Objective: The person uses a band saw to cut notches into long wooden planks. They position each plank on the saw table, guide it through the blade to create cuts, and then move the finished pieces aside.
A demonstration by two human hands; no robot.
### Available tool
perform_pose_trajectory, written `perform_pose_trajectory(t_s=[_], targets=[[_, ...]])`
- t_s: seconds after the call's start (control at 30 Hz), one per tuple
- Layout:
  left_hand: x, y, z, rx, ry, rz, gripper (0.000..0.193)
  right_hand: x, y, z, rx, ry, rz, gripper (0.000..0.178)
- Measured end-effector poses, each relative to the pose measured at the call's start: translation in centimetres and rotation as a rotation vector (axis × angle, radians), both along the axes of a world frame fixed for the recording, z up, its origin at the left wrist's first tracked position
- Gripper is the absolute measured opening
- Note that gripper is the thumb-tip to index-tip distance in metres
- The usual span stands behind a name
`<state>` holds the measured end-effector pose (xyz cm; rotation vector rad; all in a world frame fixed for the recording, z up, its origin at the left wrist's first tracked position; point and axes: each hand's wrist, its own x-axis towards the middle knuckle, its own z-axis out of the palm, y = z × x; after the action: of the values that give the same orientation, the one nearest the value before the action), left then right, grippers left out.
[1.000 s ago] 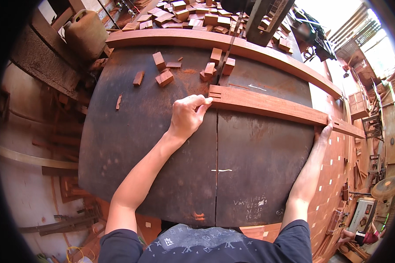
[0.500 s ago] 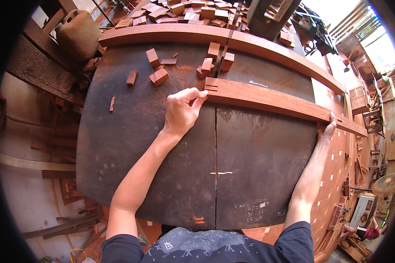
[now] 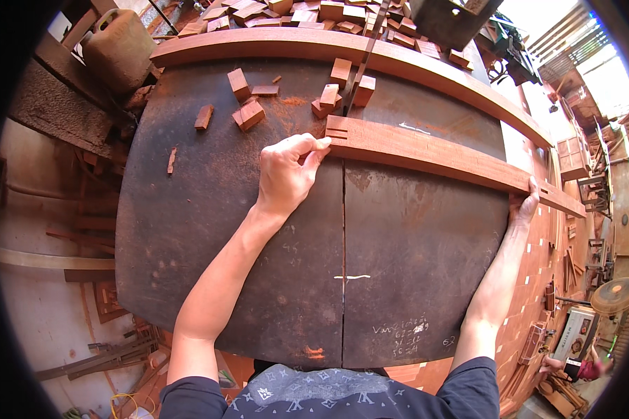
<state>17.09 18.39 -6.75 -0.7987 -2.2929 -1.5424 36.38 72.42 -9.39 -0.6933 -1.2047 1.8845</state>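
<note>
A reddish-brown wooden beam [image 3: 426, 153] lies across the dark saw table [image 3: 258, 279], slanting down toward the right. Two narrow slots are cut into its left end, and another shows near its right end. My left hand [image 3: 289, 172] pinches the near corner of the left end between thumb and fingers. Farther right, my right hand [image 3: 525, 200] grips the beam where it passes the table's edge, the thumb on top; its other fingers are mostly hidden. Just beyond the beam's left end stands the upright band saw blade [image 3: 360, 73].
A long wooden rail [image 3: 265, 51] runs across the table's far side. Small wood blocks [image 3: 248, 114] are scattered left of the blade, with a heap of offcuts [image 3: 328, 12] behind. A dusty jerrycan [image 3: 119, 49] stands far left. Another person [image 3: 586, 369] is at far right.
Both hands keep their hold on the beam. The whole view has shifted slightly, so the far things sit a little higher; the beam stays close to the blade.
</note>
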Motion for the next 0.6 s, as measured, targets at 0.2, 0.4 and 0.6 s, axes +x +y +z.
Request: perform_pose_trajectory(t_s=[0.2, 0.4, 0.6], targets=[[-0.1, 0.0, 0.0, -0.022, -0.001, 0.015, 0.008, -0.4, -0.5, 0.3, 0.021, -0.084, -0.062, 0.069], [-0.2, 0.3, 0.0, 0.032, -0.02, -0.003, 0.009, 0.4, 1.8, -0.8, 0.039, -0.124, -0.04, 0.069], [-0.2, 0.2, 0.0, -0.008, -0.024, 0.017, 0.008, -0.2, 0.2, 0.0, 0.099, -0.119, 0.0, 0.073]])
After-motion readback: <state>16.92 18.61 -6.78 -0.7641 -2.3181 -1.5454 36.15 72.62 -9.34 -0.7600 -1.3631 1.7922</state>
